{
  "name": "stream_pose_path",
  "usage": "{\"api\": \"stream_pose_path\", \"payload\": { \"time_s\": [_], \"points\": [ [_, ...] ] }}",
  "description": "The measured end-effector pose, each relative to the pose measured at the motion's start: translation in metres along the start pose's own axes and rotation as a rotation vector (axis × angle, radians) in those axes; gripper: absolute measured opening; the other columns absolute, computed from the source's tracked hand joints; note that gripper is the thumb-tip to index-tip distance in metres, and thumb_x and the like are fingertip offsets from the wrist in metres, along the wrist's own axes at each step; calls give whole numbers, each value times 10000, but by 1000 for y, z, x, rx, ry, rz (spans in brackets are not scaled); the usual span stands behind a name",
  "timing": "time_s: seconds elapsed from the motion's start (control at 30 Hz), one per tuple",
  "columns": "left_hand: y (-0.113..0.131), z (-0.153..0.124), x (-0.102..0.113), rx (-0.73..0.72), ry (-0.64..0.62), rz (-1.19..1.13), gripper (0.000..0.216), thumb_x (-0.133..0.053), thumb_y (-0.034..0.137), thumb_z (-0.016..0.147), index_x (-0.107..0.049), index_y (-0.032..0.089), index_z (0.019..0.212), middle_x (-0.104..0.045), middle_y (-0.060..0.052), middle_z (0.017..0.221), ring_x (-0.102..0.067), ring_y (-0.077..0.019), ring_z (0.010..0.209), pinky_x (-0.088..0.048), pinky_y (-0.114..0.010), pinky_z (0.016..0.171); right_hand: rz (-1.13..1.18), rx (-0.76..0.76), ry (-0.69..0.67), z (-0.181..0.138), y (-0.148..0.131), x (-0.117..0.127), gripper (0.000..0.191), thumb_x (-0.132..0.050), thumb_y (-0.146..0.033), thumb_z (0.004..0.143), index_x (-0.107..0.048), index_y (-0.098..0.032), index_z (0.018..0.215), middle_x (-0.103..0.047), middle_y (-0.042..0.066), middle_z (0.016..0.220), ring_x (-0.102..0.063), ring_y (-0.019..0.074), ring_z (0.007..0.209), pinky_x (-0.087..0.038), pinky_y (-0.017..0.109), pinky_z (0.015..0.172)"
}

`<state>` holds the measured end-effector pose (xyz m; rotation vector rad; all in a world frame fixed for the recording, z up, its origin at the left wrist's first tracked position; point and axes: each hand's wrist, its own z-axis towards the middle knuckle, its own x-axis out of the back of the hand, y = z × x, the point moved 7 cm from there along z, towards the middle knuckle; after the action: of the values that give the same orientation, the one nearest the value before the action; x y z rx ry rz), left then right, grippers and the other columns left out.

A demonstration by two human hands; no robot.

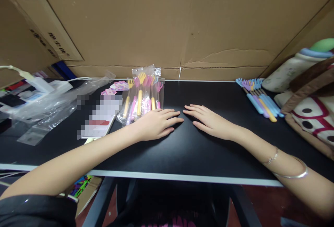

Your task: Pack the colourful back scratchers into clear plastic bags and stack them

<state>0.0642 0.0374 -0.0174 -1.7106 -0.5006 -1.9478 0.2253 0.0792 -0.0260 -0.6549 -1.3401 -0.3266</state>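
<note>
My left hand (158,123) lies flat, palm down, on the black table (188,150), fingers stretched toward the middle. My right hand (207,120) rests flat beside it, fingertips nearly meeting those of the left. Neither hand holds anything. Just behind my left hand lies a pile of clear bags (143,94) holding yellow and pink hand-shaped plastic scratchers. At the back right, a loose bunch of blue, purple and yellow scratchers (259,98) lies on the table, well away from my right hand.
Cardboard walls (167,25) close off the back and sides. Empty clear plastic bags (52,108), a white charger with cable (41,84) and a blurred booklet (100,119) lie at the left. A patterned plush bag (310,105) sits at the right edge.
</note>
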Motion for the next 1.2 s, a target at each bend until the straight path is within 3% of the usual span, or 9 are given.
{"api": "stream_pose_path", "payload": {
  "time_s": [1.2],
  "points": [
    [3, 0, 2, 7, -3, 37, 432, -382, 307, 1019, -480, 205, 1427, -486, -77, 1496, -477, -264, 1357, -423, -436, 1107, -8, -50, -16, -1, 0, -8, 516, -319, -368, 1006, -410, -197, 1484, -373, 121, 1585, -283, 276, 1484, -205, 623, 1176]
  ]
}}
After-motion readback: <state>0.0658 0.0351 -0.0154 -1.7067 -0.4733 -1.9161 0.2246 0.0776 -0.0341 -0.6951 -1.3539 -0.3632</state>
